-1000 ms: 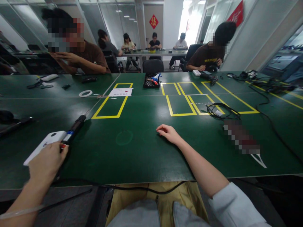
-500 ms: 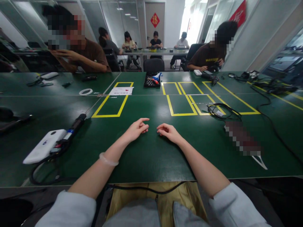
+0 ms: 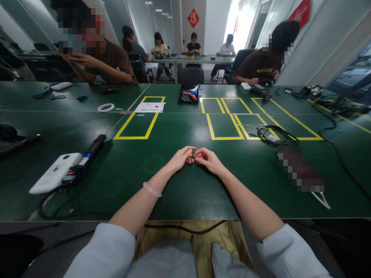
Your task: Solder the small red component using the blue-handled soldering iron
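My left hand (image 3: 182, 158) and my right hand (image 3: 209, 160) meet just above the green table in front of me. Their fingers are bent and close around a small red and orange piece (image 3: 195, 156), mostly hidden by the fingertips. It is too small to name its kind. A pale bangle circles my left wrist. The tabletop (image 3: 185, 193) spreads beneath both hands.
At left lie a white phone-like device (image 3: 56, 173) and a black corded tool (image 3: 94, 150). Yellow tape outlines (image 3: 227, 138) mark the table. A black tray (image 3: 185, 101) stands beyond; a coiled cable (image 3: 275, 135) lies right. Co-workers sit across.
My left hand has moved right to meet my right hand, closing the gap between them. The red and orange piece now shows between the fingers. The camera view has shifted slightly.
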Demonstrator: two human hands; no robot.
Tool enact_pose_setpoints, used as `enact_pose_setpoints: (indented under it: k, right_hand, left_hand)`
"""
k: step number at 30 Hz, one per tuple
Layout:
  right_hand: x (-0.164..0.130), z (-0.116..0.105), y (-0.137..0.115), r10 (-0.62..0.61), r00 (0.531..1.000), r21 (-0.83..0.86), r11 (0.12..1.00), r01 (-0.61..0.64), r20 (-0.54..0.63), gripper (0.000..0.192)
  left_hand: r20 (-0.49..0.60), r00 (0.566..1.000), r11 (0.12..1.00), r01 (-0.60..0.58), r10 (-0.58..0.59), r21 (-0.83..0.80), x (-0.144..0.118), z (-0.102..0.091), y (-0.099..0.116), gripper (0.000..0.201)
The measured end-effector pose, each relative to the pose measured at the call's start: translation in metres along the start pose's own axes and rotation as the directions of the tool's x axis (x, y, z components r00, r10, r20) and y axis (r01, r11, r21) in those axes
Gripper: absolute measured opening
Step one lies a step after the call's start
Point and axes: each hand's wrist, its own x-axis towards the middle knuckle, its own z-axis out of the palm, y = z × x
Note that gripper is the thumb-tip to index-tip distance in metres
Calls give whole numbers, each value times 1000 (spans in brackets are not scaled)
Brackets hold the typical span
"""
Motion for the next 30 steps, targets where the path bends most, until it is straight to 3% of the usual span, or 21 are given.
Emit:
enact_pose_setpoints:
  k: [5, 14, 20, 30]
  right_hand:
    - [-1, 0, 1, -8, 998, -89, 996, 3, -55, 29]
    - [-2, 4, -7, 20, 998, -58, 998, -23, -61, 30]
    - [-2, 2, -4, -16, 997, -163, 987, 4, -69, 28]
    - [-2, 2, -3, -45, 995, -252, 968, 21, -88, 22]
  left_hand:
    - [18, 998, 998, 55, -54, -35, -5, -4, -1, 35]
    - [27, 999, 999, -32, 32, -16, -11, -5, -3, 35]
    - [-8, 993, 990, -116, 117, 85, -12, -6, -1, 31]
    - [-14, 987, 979, -155, 158, 129, -11, -6, -4, 23]
